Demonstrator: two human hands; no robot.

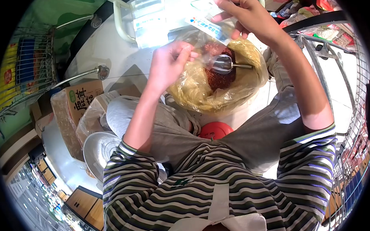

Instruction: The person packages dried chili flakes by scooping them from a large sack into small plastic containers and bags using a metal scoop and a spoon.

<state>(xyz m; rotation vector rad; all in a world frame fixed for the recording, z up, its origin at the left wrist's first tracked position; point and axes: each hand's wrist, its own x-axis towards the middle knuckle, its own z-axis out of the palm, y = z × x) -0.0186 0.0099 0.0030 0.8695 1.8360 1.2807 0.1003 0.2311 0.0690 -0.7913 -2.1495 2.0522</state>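
Note:
My left hand (170,63) is closed, thumb against fingers, on the edge of a clear plastic bag (194,40). Higher up and to the right, my right hand (249,19) has its fingers bent around the bag's other side, near a white strip with blue print (206,28). Some small reddish pieces seem to show through the clear film. Below both hands stands a large yellow plastic bag (249,86), its mouth open, with dark red spice-like bits (219,79) inside. A metal scoop (222,64) lies on the bits, its handle pointing right.
Clear plastic containers (149,23) stand at the top on a pale surface. A cardboard box (84,98) and a metal bowl (98,153) are on the left. Wire carts (24,72) flank both sides. A red round object (215,130) sits between the legs.

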